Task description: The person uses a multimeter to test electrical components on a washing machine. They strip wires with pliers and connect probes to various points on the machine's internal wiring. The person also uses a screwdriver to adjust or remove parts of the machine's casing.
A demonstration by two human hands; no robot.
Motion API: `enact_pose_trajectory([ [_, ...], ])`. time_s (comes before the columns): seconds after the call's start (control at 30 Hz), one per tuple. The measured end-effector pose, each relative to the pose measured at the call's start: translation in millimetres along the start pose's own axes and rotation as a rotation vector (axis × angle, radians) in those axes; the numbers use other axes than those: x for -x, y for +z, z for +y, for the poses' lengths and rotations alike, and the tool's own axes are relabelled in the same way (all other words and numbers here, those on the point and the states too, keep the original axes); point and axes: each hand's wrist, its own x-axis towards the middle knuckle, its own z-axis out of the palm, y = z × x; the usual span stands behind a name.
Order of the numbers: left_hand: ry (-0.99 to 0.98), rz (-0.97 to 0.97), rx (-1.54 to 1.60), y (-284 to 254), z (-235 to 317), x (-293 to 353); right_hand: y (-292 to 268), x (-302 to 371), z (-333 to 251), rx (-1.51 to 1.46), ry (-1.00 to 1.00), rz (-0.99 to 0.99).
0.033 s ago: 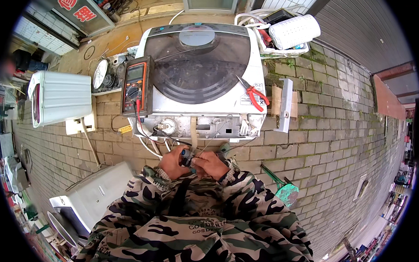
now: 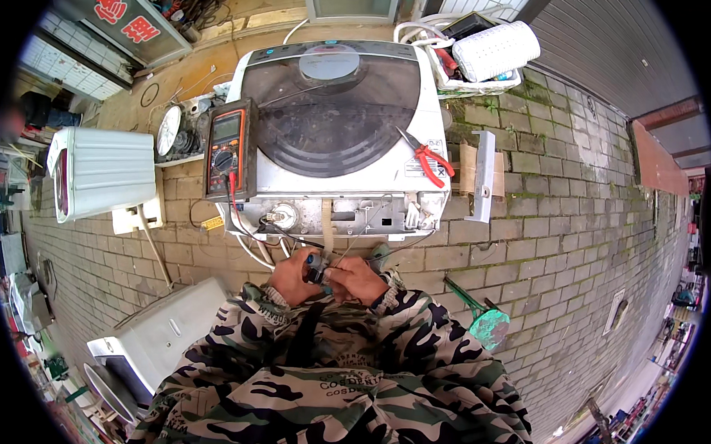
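My left hand is closed around a small dark part with a blue end. From the other side, my right hand presses its fingers against that same part. Fingers cover much of it, so its kind does not show. Thin wires run from near my hands to the opened edge of a white washing machine. Its exposed metal panel faces me, with a round white fitting on it. On the lid side lie a multimeter with a red lead and needle-nose pliers with red handles.
A grey strip panel stands right of the machine. Behind it, a basket holds hoses and a white perforated tub. To the left are a white ribbed bin and a white appliance casing. A green stool sits at right on the brick paving.
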Motion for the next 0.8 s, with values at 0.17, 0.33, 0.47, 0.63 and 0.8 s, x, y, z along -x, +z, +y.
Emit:
enact_pose_trajectory([
  [0.17,-0.052,-0.044,0.073,-6.6,5.9,7.9,7.4,-4.3,24.8,-0.077,-0.041,0.005],
  [0.33,-0.036,-0.070,0.005,-7.6,14.9,1.1,0.6,7.0,9.7,-0.217,0.031,0.024],
  [0.47,-0.032,-0.101,0.044,-3.7,23.1,-2.9,-11.8,8.6,7.8,-0.248,0.060,-0.031],
  [0.63,-0.103,-0.158,0.183,-4.0,3.8,-3.0,-14.8,4.0,2.6,-0.290,0.108,-0.124],
  [0.8,-0.115,-0.157,0.002,-16.2,31.3,-1.4,-11.5,4.9,-2.1,-0.412,0.121,-0.119],
])
